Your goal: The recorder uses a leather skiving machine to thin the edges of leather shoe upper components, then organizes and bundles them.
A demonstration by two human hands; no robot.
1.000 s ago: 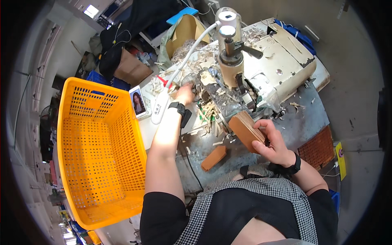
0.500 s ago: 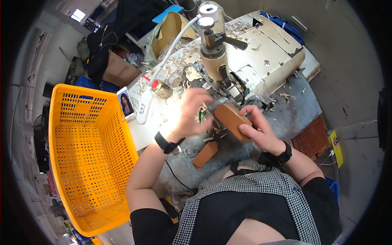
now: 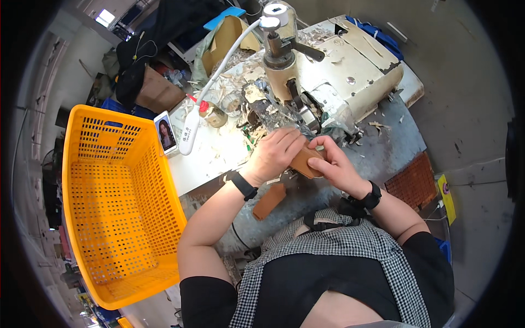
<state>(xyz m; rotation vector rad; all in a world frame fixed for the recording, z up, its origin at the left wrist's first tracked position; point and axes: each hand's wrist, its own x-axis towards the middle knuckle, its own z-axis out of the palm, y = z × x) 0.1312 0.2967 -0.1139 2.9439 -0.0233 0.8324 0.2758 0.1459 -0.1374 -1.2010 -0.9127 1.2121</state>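
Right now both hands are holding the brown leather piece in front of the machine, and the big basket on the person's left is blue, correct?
Not quite: the basket is orange-yellow, not blue, as the head view shows. The rest holds: the left hand and right hand hold the brown leather piece in front of the machine, and the basket stands on the person's left.

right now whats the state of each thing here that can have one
left hand: fingers laid over the brown leather piece
right hand: gripping the same piece from its right side
brown leather piece: held between both hands, in front of the machine
second brown leather piece: lying loose at the table edge
orange plastic basket: upright, nothing seen inside
phone: screen lit, propped at the basket
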